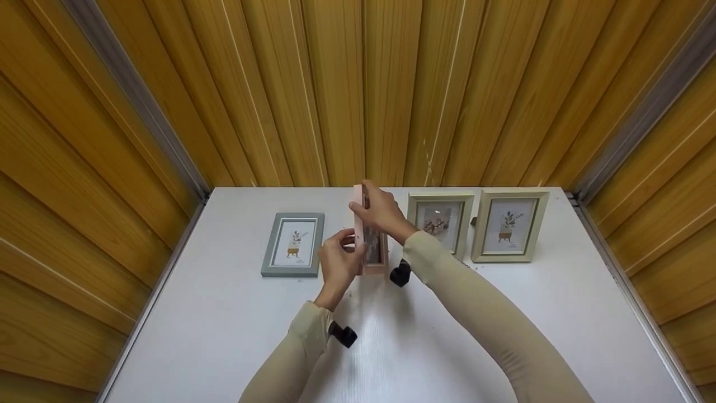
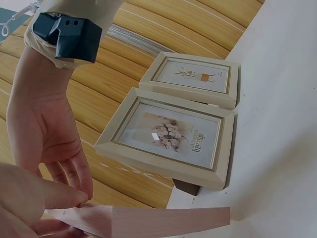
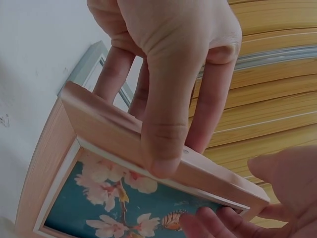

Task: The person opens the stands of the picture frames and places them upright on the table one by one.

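Note:
Both hands hold a pink picture frame [image 1: 358, 215], upright and seen almost edge-on in the head view, its face turned right. Pink blossoms and an orange butterfly on a teal ground fill the picture [image 3: 124, 208]. Lower on the frame, the left hand [image 1: 340, 262] grips its side edge, with the thumb [image 3: 163, 144] on the front and the other fingers behind. Higher up, the right hand [image 1: 382, 210] pinches the upper part; its fingertips [image 3: 203, 223] lie over the picture in the right wrist view.
A grey-blue picture frame [image 1: 268, 252] with a potted-plant print is to the left. Two cream frames stand to the right, one with a flower photo [image 1: 437, 222], one with a plant print [image 1: 509, 228]. Wood-panelled walls [image 1: 386, 95] enclose the white table [image 1: 224, 313].

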Available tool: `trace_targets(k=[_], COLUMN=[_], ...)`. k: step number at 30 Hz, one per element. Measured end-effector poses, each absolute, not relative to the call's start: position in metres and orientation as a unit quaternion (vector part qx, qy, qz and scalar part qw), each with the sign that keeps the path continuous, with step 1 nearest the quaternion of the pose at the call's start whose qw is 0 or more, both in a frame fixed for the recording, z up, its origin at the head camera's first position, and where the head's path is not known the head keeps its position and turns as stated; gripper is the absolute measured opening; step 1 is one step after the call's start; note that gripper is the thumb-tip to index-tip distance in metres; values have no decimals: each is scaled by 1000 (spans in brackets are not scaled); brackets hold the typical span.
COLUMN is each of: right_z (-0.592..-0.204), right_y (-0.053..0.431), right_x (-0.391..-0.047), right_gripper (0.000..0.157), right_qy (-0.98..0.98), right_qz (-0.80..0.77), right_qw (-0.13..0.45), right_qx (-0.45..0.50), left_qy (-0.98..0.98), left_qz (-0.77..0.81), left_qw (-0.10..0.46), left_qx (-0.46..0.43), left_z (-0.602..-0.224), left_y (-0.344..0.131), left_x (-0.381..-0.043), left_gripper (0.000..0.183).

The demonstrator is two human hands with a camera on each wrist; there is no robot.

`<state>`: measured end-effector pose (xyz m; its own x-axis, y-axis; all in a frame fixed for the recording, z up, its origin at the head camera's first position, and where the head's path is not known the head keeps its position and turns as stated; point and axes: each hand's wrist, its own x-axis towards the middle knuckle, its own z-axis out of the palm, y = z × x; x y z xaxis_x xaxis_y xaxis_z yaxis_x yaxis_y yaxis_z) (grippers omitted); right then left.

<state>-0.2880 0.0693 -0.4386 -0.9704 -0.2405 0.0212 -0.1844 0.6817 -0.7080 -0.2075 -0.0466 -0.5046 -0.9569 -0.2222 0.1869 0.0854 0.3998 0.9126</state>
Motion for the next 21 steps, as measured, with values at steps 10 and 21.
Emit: trace_targets(k=[10,21], right_z=[-440,-444], right_y=[68,69], right_x=[-290,-291], right_gripper=[64,63], right_qy=[918,915], right_qz=[-377,-383], right_qw=[18,18], right_qx=[-119,-122], left_qy=[-822,-827], left_qz=[-546,-542], left_qw=[156,147], left_qx=[31,31], left_z=[-505,-505], left_y=[-45,-45], left_x=[-208,-206], left_gripper=[28,30])
